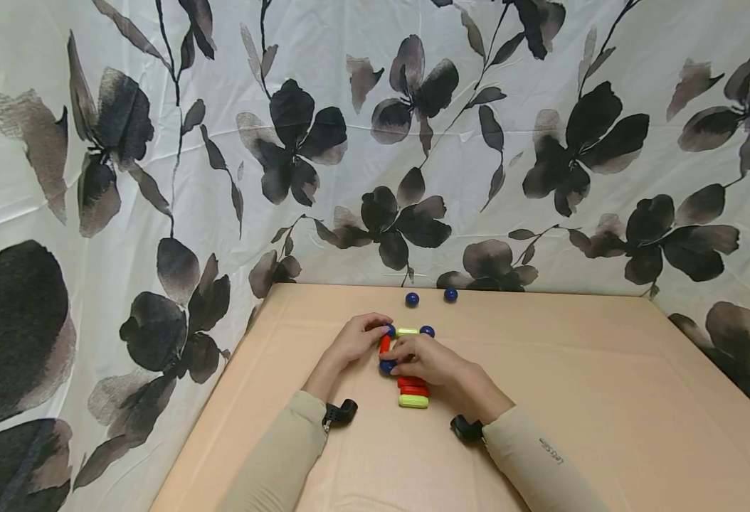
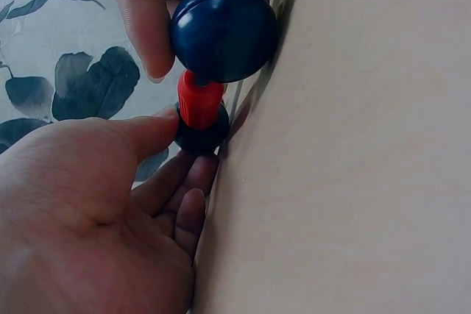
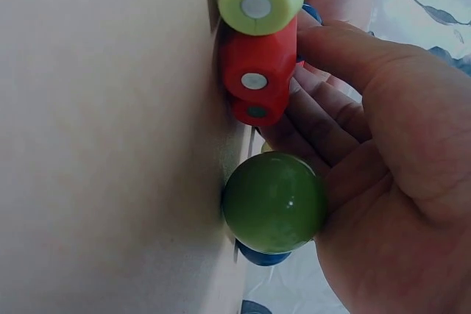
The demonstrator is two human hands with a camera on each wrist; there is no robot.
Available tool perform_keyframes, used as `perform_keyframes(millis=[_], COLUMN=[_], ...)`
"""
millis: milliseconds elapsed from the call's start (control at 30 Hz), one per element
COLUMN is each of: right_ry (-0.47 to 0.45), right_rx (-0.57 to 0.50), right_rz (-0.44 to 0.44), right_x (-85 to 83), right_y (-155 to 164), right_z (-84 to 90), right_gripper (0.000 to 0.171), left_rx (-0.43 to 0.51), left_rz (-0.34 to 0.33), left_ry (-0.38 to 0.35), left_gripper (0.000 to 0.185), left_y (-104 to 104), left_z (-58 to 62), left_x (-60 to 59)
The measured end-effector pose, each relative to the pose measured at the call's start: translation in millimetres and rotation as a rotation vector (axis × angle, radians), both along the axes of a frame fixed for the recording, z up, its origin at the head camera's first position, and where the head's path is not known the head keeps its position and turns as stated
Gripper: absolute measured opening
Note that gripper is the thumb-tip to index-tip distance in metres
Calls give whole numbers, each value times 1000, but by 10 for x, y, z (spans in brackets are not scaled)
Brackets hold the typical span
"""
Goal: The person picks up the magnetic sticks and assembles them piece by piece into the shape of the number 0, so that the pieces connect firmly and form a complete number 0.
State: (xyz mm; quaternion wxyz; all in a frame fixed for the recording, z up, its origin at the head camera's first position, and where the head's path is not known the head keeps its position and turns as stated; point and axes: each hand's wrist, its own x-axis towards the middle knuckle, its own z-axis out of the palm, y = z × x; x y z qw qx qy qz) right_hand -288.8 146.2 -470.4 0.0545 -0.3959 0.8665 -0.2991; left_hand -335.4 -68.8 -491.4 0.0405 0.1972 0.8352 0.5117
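Hands meet mid-table: left hand (image 1: 357, 339) pinches far blue ball (image 2: 200, 131), right hand (image 1: 428, 359) grips near ball (image 2: 223, 31); red rod (image 2: 199, 101) should be kept straight between them.

Tan table (image 1: 605, 398); two blue balls (image 1: 412, 299) near its far edge; stacked sticks (image 1: 413, 400).

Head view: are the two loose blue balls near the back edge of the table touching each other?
No, the two loose blue balls lie apart, with bare table between them.

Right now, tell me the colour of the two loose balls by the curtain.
Dark blue balls; head view.
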Motion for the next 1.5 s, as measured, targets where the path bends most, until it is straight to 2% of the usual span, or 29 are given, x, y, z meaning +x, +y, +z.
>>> perform_keyframes(millis=[767, 1033, 1200, 1367, 1500], right_ry=[-33, -150, -127, -136, -182], right_rx=[-9, -81, -102, -77, -13], right_rz=[-24, -76, -105, -126, -102], right_x=[-18, -12, -30, -17, 18], right_y=[-25, 39, 142, 246, 285], right_z=[-30, 35, 93, 177, 222], right_gripper=[36, 32, 27, 22, 15], left_rx=[3, 7, 7, 11, 14], left_rz=[7, 2, 4, 12, 17], left_ry=[-7, -1, -11, -22, -27], left_gripper=[28, 28, 29, 29, 30], left_y=[5, 3, 3, 7, 2], left_z=[-5, -13, -21, -30, -26], left_x=[-6, -12, -20, -37, -34])
